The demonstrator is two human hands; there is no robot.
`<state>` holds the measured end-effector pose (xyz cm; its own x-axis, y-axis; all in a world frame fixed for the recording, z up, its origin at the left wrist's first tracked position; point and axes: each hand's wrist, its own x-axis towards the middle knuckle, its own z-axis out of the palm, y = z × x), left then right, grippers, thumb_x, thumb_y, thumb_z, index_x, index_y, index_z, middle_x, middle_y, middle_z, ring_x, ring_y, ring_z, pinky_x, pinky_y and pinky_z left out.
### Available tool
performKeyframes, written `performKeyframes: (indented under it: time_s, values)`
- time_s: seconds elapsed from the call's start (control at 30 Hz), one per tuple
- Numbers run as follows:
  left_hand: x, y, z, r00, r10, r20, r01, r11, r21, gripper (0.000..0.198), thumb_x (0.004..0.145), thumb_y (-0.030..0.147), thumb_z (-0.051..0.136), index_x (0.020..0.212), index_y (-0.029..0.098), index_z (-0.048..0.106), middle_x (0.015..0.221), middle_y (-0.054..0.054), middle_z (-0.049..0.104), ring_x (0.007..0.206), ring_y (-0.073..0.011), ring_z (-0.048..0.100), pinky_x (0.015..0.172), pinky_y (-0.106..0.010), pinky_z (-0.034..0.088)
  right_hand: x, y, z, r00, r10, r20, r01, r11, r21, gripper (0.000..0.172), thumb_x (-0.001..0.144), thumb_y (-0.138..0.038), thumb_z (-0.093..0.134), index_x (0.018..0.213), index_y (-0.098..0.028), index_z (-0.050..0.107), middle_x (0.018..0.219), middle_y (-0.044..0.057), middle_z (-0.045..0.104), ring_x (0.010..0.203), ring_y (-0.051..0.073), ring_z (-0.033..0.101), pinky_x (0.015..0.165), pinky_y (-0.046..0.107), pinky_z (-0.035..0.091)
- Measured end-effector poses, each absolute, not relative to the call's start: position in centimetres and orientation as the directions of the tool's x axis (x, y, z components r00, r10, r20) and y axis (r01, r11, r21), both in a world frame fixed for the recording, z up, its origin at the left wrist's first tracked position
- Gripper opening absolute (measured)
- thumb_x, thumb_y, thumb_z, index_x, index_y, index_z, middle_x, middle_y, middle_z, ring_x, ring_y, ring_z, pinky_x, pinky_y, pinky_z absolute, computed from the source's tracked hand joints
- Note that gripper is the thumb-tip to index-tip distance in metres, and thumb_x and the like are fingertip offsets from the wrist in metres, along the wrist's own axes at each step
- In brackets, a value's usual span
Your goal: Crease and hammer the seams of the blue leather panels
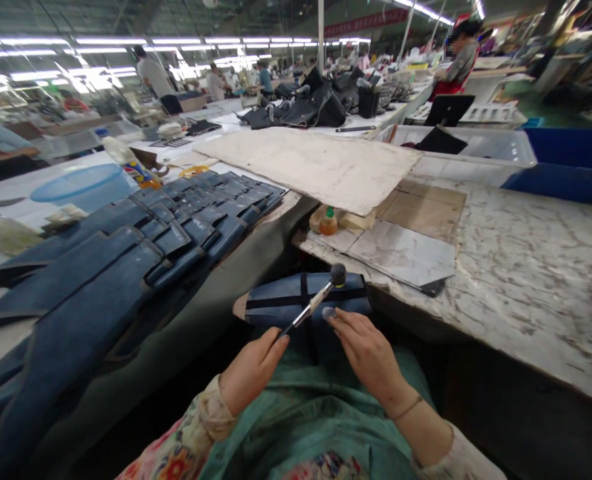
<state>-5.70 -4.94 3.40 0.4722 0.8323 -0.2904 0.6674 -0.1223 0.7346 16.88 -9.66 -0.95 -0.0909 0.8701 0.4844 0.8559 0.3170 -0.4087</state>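
My left hand (256, 367) is closed round the handle of a hammer (316, 300). Its shaft slants up to the right, and the dark rounded head is over a blue leather-like piece (276, 290) crossed by black straps. That piece lies at my lap, its pale tip pointing left. My right hand (366, 353) is over the right part of the blue piece, fingers together. At its fingertips is a small pale greyish object (329, 313), too small to name. The lower part of the blue piece is in shadow.
Overlapping blue pieces (96, 287) cover the left table, near a blue basin (83, 187). A pale board (316, 163) spans the middle; below it stands a small orange bottle (328, 223). A stained worktable (536, 267) is on the right. A person (459, 60) stands beyond.
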Motion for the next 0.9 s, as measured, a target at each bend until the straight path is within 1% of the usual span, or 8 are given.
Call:
performKeyframes:
  time_s: [0.1, 0.23, 0.3, 0.4, 0.57, 0.7, 0.73, 0.9]
  values:
    - [-5.7, -4.8, 3.0, 0.474, 0.845, -0.248, 0.621, -0.121, 0.774, 0.032, 0.090, 0.045, 0.029, 0.086, 0.020, 0.049, 0.068, 0.002, 0.051, 0.063, -0.0123, 0.048, 0.063, -0.024, 0.039, 16.9, -9.8, -1.0, -0.095, 0.868, 0.488, 0.853, 0.324, -0.410, 0.034, 0.087, -0.011, 0.043, 0.114, -0.020, 0.061, 0.114, 0.007, 0.062, 0.101, 0.019, 0.057, 0.090, 0.037, 0.050]
    - [-5.3, -4.5, 3.1, 0.500, 0.807, -0.315, 0.687, -0.148, 0.712, 0.031, 0.089, 0.043, 0.031, 0.075, 0.020, 0.046, 0.065, 0.003, 0.048, 0.061, -0.0123, 0.047, 0.063, -0.025, 0.038, 17.0, -9.8, -1.1, -0.092, 0.873, 0.478, 0.857, 0.314, -0.408, 0.033, 0.087, -0.009, 0.043, 0.113, -0.018, 0.061, 0.114, 0.007, 0.062, 0.103, 0.020, 0.055, 0.090, 0.037, 0.050]
    - [-4.9, -4.5, 3.5, 0.499, 0.814, -0.297, 0.680, -0.155, 0.716, 0.032, 0.089, 0.044, 0.030, 0.075, 0.020, 0.046, 0.064, 0.003, 0.047, 0.060, -0.0123, 0.046, 0.062, -0.025, 0.038, 17.1, -9.8, -1.2, -0.089, 0.873, 0.479, 0.858, 0.312, -0.409, 0.033, 0.087, -0.011, 0.043, 0.113, -0.019, 0.061, 0.114, 0.007, 0.062, 0.102, 0.020, 0.056, 0.089, 0.037, 0.051]
    - [-4.3, -4.5, 4.0, 0.510, 0.817, -0.268, 0.659, -0.171, 0.733, 0.032, 0.090, 0.044, 0.029, 0.080, 0.020, 0.048, 0.068, 0.002, 0.050, 0.063, -0.0130, 0.049, 0.062, -0.024, 0.039, 17.1, -9.8, -1.3, -0.087, 0.868, 0.489, 0.852, 0.320, -0.415, 0.033, 0.088, -0.012, 0.043, 0.114, -0.020, 0.061, 0.114, 0.007, 0.062, 0.102, 0.019, 0.056, 0.089, 0.037, 0.051]
    - [-4.0, -4.2, 4.0, 0.515, 0.794, -0.322, 0.733, -0.213, 0.646, 0.030, 0.089, 0.041, 0.030, 0.075, 0.020, 0.046, 0.064, 0.002, 0.050, 0.061, -0.0140, 0.050, 0.062, -0.025, 0.039, 17.1, -9.8, -1.1, -0.088, 0.877, 0.472, 0.859, 0.307, -0.410, 0.032, 0.088, -0.011, 0.043, 0.113, -0.019, 0.061, 0.115, 0.007, 0.062, 0.103, 0.020, 0.055, 0.090, 0.037, 0.051]
    - [-5.0, -4.3, 4.5, 0.516, 0.819, -0.251, 0.662, -0.195, 0.724, 0.032, 0.090, 0.044, 0.030, 0.084, 0.020, 0.051, 0.071, 0.000, 0.056, 0.065, -0.0141, 0.053, 0.064, -0.024, 0.041, 17.2, -9.8, -1.0, -0.090, 0.878, 0.470, 0.857, 0.309, -0.412, 0.032, 0.088, -0.011, 0.043, 0.112, -0.019, 0.061, 0.114, 0.007, 0.062, 0.103, 0.020, 0.055, 0.090, 0.037, 0.051]
    - [-5.3, -4.4, 4.5, 0.505, 0.827, -0.248, 0.663, -0.187, 0.725, 0.032, 0.090, 0.044, 0.030, 0.086, 0.020, 0.051, 0.073, -0.001, 0.058, 0.067, -0.0145, 0.054, 0.065, -0.025, 0.042, 17.2, -9.8, -1.0, -0.089, 0.880, 0.467, 0.857, 0.307, -0.415, 0.032, 0.087, -0.011, 0.044, 0.113, -0.019, 0.061, 0.114, 0.007, 0.062, 0.103, 0.020, 0.055, 0.090, 0.037, 0.051]
    - [-6.8, -4.5, 4.5, 0.456, 0.824, -0.337, 0.750, -0.152, 0.644, 0.033, 0.089, 0.045, 0.033, 0.085, 0.021, 0.054, 0.073, -0.001, 0.061, 0.069, -0.0164, 0.058, 0.071, -0.026, 0.044, 17.0, -9.8, -1.1, -0.094, 0.891, 0.444, 0.854, 0.301, -0.425, 0.032, 0.087, -0.011, 0.044, 0.113, -0.018, 0.061, 0.115, 0.008, 0.061, 0.104, 0.019, 0.054, 0.092, 0.037, 0.049]
